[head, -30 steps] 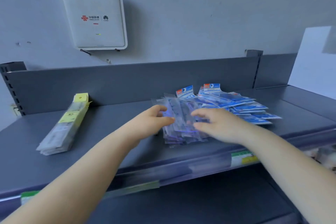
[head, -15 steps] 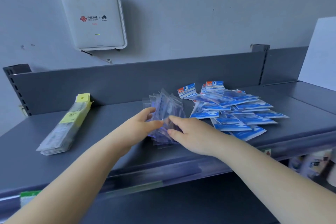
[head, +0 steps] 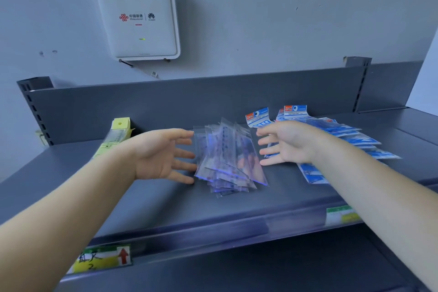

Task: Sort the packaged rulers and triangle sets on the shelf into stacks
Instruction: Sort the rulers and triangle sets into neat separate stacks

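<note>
Single head-worn wide-angle view, looking forward and slightly down from in front of the shelf [head: 237, 211], close enough that both forearms enter from the bottom corners. The camera faces the wall [head: 260, 19] squarely; the router [head: 137, 19] sits upper left, the shelf's front edge crosses the lower frame. Straight lines bow toward the margins. No second view is available to compare.

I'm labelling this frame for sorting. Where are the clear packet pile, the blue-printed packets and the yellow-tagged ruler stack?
clear packet pile [head: 228, 159]: head view, middle of the top packet.
blue-printed packets [head: 350, 134]: head view, fanned packets beyond the right forearm.
yellow-tagged ruler stack [head: 116, 136]: head view, upper clear sleeve.
</note>
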{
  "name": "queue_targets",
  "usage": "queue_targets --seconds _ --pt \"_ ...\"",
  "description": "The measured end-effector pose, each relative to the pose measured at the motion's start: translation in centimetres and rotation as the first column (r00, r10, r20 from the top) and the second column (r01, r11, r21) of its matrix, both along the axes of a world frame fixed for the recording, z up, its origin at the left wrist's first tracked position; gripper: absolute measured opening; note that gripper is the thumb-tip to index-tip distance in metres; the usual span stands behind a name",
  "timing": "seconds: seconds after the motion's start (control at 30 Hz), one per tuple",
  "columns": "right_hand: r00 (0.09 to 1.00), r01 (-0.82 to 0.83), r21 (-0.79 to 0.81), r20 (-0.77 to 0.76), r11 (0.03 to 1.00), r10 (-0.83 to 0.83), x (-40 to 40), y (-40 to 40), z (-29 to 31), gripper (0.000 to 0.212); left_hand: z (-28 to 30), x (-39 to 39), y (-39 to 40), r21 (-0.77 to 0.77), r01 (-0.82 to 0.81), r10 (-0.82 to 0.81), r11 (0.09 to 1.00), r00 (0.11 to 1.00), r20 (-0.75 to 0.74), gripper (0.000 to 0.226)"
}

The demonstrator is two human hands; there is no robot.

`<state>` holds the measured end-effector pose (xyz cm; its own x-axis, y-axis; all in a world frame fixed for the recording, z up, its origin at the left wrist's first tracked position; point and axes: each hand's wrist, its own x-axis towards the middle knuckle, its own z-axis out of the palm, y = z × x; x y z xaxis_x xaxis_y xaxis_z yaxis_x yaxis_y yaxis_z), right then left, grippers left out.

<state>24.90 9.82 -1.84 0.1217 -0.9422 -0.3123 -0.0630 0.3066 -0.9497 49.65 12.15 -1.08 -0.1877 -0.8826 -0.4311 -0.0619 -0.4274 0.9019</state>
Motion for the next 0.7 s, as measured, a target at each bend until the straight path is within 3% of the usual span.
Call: queue_targets --seconds 0.07,0.17,0.27,0.47,0.7 --pt "0.995 -0.047 0.013 -0.084 0.999 0.048 0.1 -0.4 -0.1 0.041 0.0 -0.5 -0.5 0.039 0.000 0.000 0.999 1.000 -0.013 0.059" --pt "0.950 -0.190 -0.002 -0.252 0.982 0.184 1.0 -0.7 -0.6 0.022 -0.1 -1.7 -1.0 0.083 -0.004 0.007 0.997 1.000 -0.030 0.068" --pt "0.923 -0.255 -0.036 -0.305 0.966 0.232 2.1 -0.8 -1.1 0.011 -0.4 -2.5 -2.0 0.122 -0.004 0.011 0.993 0.999 -0.053 0.070" --pt "0.959 -0.207 -0.058 -0.209 0.977 0.191 2.4 -1.3 -1.4 0.022 -0.5 -2.3 -2.8 0.104 0.072 -0.079 0.992 0.994 0.070 0.026" --pt "0.967 -0.217 0.031 -0.127 0.976 0.220 2.4 -2.3 -1.0 0.020 -0.2 -2.1 -2.8 0.113 0.122 -0.133 0.986 0.987 0.092 0.031"
